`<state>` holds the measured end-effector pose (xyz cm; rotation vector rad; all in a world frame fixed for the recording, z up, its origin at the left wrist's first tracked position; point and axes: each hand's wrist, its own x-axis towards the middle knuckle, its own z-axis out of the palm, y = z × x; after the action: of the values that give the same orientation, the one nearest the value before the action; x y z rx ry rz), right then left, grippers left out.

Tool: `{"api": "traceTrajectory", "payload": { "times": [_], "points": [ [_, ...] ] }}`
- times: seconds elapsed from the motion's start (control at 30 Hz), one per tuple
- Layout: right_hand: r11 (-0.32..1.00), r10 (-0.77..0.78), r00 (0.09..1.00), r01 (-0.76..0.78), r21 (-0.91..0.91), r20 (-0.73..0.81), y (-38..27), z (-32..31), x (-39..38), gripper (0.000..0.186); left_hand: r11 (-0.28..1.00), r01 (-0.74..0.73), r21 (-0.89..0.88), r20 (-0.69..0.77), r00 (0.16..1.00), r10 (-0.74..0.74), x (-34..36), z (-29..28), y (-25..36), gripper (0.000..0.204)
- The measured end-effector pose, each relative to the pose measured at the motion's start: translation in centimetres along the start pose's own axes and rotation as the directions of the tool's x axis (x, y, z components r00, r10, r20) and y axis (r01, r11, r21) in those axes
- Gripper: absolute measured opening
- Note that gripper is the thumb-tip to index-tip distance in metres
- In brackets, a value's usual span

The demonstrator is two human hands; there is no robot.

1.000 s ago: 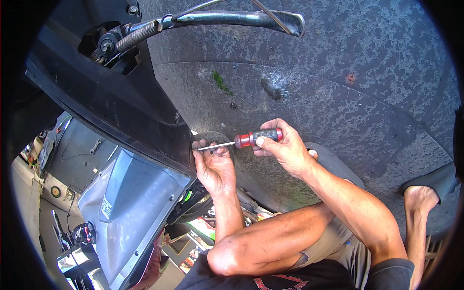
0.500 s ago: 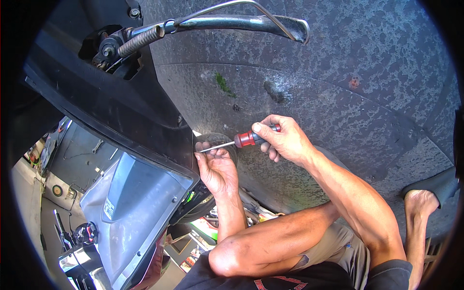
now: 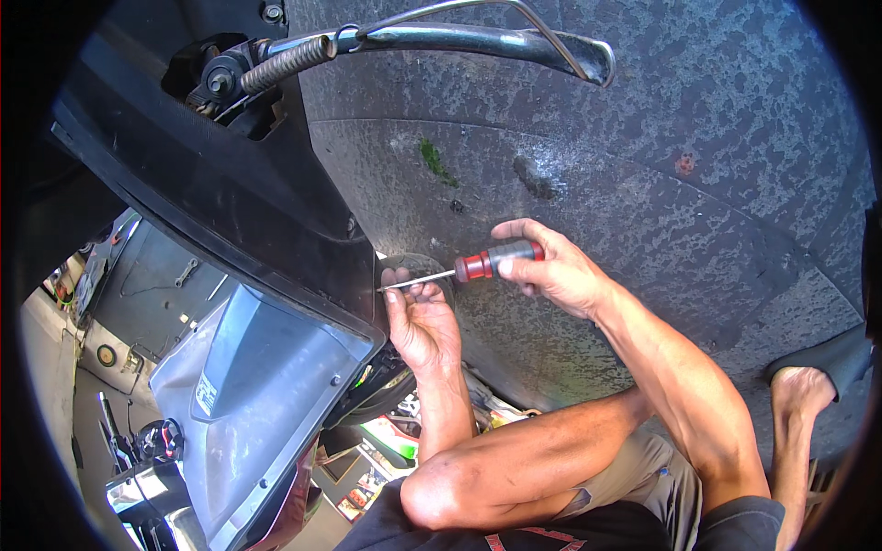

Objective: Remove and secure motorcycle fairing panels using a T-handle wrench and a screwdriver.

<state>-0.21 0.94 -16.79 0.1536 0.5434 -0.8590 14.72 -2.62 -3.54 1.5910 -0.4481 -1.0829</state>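
My right hand (image 3: 565,274) is closed round the handle of a red and grey screwdriver (image 3: 474,267). The shaft runs left and slightly down to the edge of a long black plastic panel (image 3: 230,197). Close to the tip, my left hand (image 3: 427,321) steadies the shaft between thumb and fingers, palm up, beside the panel's lower corner. Whatever the tip bears on is too small to make out. A grey-blue body panel (image 3: 266,386), apparently of a scooter, adjoins the black one below.
Above the hands, a metal kickstand (image 3: 459,41) with a coil spring (image 3: 289,64) juts out from the underside. Worn dark flooring (image 3: 643,184) spreads to the right. My bent knee (image 3: 441,491) is close below my left forearm. A spanner (image 3: 186,273) lies at far left.
My right thumb has shifted from above the handle to its lower side, and the fingers have loosened slightly. The whole scene sits a little further right in view. The shaft tip stays at the panel's edge.
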Motion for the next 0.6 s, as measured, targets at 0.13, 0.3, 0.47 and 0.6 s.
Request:
{"api": "traceTrajectory", "payload": {
  "times": [0.13,0.3,0.47,0.6],
  "points": [
    [0.947,0.317,0.947,-0.314,-0.064,0.043,-2.3,0.2,0.0,0.050,1.000,0.002,-0.003,-0.013,1.000,-0.003,0.1,-0.2,0.4,0.027],
    [0.992,0.089,0.996,-0.089,0.084,0.007,0.5,-0.2,0.6,0.053,0.999,0.001,-0.042,0.004,1.000,-0.001,0.1,0.2,0.1,0.024],
    [0.926,0.377,0.924,-0.377,-0.016,0.060,-1.3,0.7,0.1,0.051,0.999,-0.001,-0.045,0.006,1.000,0.001,0.2,-0.3,0.4,0.025],
    [0.927,0.193,0.981,-0.179,0.330,-0.009,0.1,0.2,0.1,0.052,0.999,-0.003,-0.041,0.018,1.000,0.004,0.0,-0.2,0.1,0.031]
  ]
}}
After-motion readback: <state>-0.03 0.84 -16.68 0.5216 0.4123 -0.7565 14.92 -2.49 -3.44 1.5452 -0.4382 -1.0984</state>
